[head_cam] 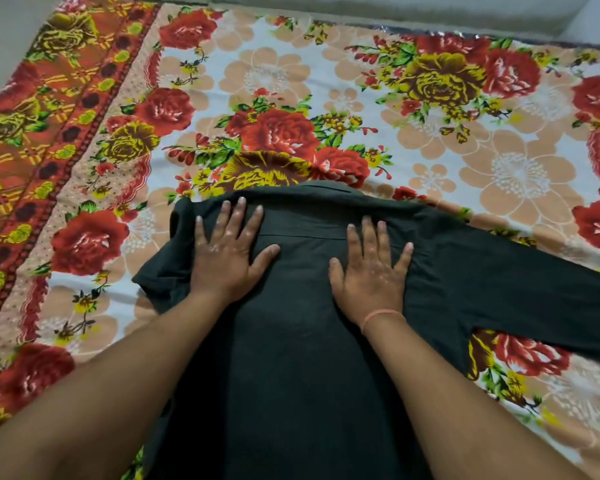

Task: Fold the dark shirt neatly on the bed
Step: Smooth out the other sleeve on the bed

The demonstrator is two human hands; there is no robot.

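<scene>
A dark green-black cloth shirt (298,341) lies spread on the rose-printed floral bedsheet (326,98), collar away from the person, one sleeve stretched out to the right. The left hand (227,247) and right hand (371,271) press flat on its upper part, fingers straight and spread, grasping nothing.

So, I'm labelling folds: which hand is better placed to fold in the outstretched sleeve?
The right hand: it lies flat on the shirt beside that sleeve; the left hand presses the opposite shoulder.
</scene>
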